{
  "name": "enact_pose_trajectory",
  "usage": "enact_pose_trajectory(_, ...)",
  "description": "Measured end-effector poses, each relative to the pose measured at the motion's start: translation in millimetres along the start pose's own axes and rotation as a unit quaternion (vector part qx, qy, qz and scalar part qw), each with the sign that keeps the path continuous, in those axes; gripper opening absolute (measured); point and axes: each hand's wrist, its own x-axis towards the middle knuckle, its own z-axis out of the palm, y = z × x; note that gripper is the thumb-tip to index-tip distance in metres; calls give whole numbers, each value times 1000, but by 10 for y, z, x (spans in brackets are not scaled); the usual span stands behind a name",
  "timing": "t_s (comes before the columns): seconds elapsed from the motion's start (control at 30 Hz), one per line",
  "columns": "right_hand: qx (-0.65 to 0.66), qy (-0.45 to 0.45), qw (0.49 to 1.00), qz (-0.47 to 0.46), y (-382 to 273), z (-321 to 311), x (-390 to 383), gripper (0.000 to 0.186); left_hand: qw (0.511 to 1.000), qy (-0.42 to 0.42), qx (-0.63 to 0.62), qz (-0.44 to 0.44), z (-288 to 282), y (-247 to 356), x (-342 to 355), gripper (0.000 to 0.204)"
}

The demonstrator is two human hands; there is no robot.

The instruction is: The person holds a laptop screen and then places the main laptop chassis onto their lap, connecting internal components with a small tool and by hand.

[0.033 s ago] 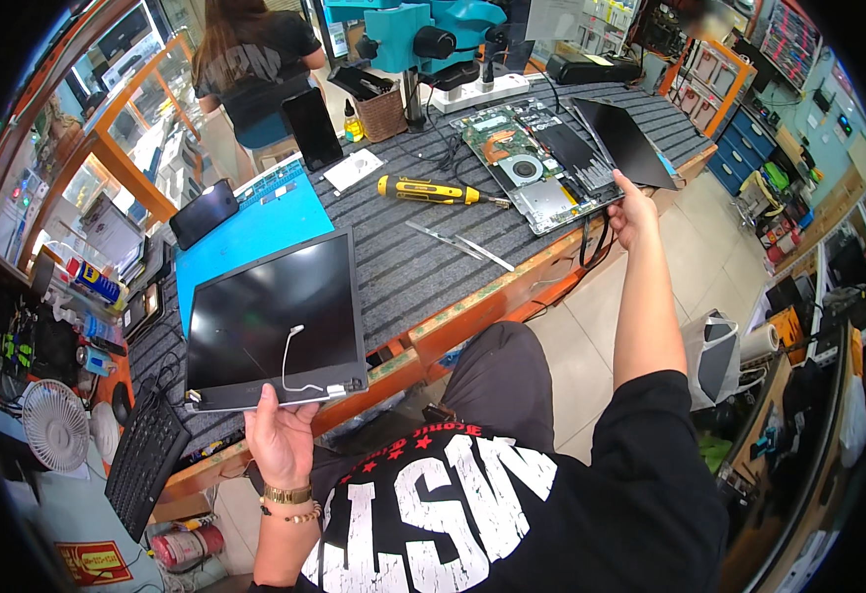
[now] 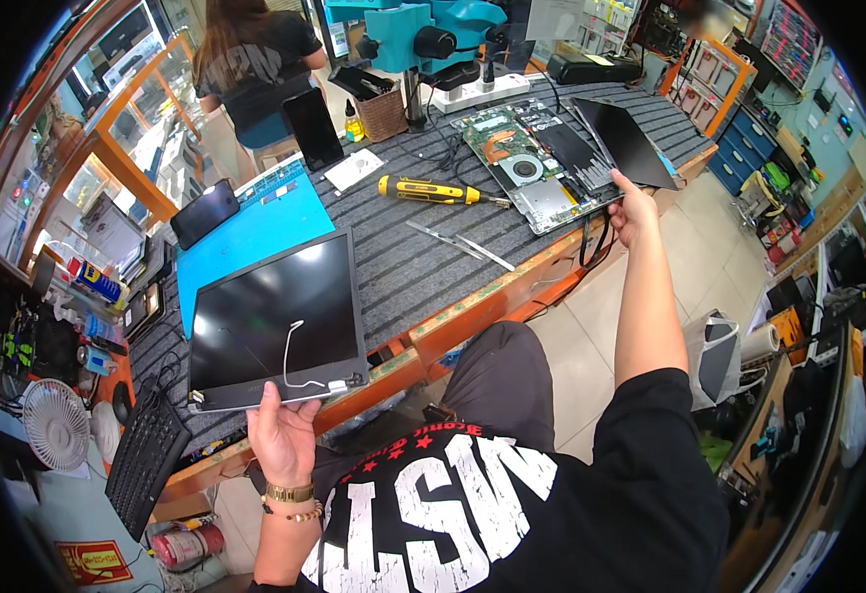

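A black screen panel [image 2: 280,321] with a thin white cable lies on a grey ribbed mat [image 2: 423,257]. Beside it sits a bright blue mat [image 2: 255,222]. A screwdriver [image 2: 431,190] has a yellow and black handle. The open laptop base [image 2: 532,163] shows green board and copper. The microscope [image 2: 423,35] is teal. The bench edge [image 2: 472,306] is orange wood.

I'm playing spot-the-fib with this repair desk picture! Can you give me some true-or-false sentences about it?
1. The left hand holds the near edge of the flat black laptop screen panel. True.
2. The yellow-handled screwdriver is in the right hand. False: it lies on the grey ribbed mat.
3. The opened silver laptop base with green circuit board lies by the right hand. True.
4. The bright blue mat covers the screen panel. False: it lies beside it.
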Motion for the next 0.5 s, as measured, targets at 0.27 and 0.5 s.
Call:
enact_pose_trajectory(0.27,165,62,980,-90,110,384,-36,21,999,43,22,-16,114,-103,34,20)
enact_pose_trajectory(0.5,252,75,945,-196,76,483,-126,18,996,7,36,-80,1,9,-40,35)
